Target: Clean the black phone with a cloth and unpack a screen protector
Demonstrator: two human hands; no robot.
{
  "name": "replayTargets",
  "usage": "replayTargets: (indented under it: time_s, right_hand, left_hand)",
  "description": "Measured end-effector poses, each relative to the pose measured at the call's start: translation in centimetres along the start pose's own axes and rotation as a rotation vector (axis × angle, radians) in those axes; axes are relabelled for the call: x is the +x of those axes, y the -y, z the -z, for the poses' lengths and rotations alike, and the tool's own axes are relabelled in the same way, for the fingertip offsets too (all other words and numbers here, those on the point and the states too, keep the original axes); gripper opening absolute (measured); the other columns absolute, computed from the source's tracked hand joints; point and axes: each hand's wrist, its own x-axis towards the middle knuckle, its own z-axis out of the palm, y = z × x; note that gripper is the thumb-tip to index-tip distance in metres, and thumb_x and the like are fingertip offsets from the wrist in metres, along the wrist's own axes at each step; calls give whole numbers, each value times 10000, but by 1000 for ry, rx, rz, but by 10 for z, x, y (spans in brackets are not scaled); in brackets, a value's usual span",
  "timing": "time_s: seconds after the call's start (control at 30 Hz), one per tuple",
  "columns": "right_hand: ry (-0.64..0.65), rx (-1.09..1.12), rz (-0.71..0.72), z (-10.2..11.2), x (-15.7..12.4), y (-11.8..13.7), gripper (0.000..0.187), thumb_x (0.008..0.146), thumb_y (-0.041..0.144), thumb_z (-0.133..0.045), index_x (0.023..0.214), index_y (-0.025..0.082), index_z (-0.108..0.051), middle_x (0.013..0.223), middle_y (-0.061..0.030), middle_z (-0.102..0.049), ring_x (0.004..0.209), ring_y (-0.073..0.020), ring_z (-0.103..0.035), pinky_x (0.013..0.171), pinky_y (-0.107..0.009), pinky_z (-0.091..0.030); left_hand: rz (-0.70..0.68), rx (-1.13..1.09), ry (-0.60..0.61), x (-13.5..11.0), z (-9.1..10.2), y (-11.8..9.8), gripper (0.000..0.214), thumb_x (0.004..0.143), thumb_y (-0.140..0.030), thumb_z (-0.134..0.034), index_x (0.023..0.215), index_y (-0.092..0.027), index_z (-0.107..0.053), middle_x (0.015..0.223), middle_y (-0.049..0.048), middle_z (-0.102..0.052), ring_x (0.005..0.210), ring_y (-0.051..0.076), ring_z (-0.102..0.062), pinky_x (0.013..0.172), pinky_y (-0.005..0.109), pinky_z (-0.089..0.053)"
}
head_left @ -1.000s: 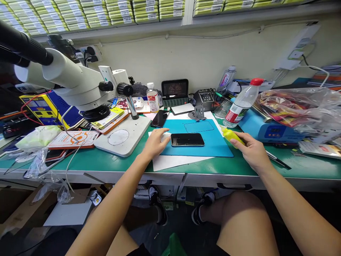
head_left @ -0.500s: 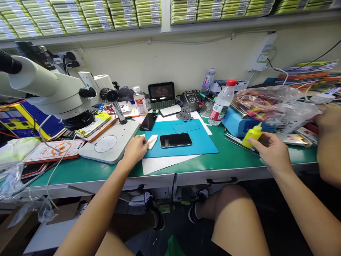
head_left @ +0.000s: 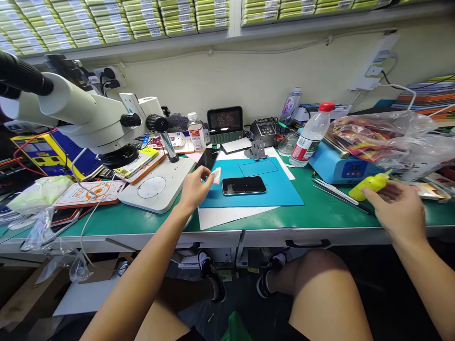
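Note:
Pinched in my left hand is a small white tissue, held over the left side of the blue mat. Just right of it a smartphone with a dark screen lies flat on the mat. My right hand is closed around a yellow squeeze bottle, tilted with its nozzle to the right. Beneath and left of that bottle, several thin tools like tweezers rest on the green table.
A microscope with a pale base stands at left. A red-capped bottle, a blue device and plastic-wrapped packets are at right. A second phone lies behind the mat's left corner.
My left hand has lifted the tissue off the mat's edge. The right hand has moved right with the yellow bottle and tipped it over. The view has turned, and another person's arm at right is gone.

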Motion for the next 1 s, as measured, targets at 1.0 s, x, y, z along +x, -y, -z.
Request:
replayTargets:
  time_s: [1.0]
  right_hand:
    - [938, 352, 554, -133, -56, 216, 387, 881, 542, -572, 830, 207, -759, 889, -73, -677, 847, -240, -622, 777, -375, -462]
  left_hand:
    - [-333, -70, 205, 44, -15, -48, 147, 881, -135, -598, 940, -176, -726, 860, 36, -759, 772, 172, -673, 729, 260, -481]
